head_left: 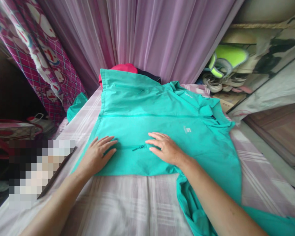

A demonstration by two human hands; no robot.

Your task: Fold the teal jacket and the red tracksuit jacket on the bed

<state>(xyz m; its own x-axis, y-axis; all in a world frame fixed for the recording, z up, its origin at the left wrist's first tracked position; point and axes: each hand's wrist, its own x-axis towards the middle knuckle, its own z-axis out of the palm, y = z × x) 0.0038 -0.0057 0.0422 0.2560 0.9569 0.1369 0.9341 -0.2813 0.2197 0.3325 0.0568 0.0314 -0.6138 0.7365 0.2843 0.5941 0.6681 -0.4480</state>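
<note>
Checked bedsheet under smooth teal jacket, zip pocket frontward

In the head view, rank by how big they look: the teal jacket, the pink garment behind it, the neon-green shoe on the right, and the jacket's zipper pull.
1. teal jacket, by far the largest
2. neon-green shoe
3. pink garment, mostly hidden behind the jacket, so its rank against the shoe is unsure
4. zipper pull, smallest

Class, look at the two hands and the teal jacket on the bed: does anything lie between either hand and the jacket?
Nothing visible does. The left hand and the right hand both lie flat on the teal jacket, either side of its zip pull.
</note>
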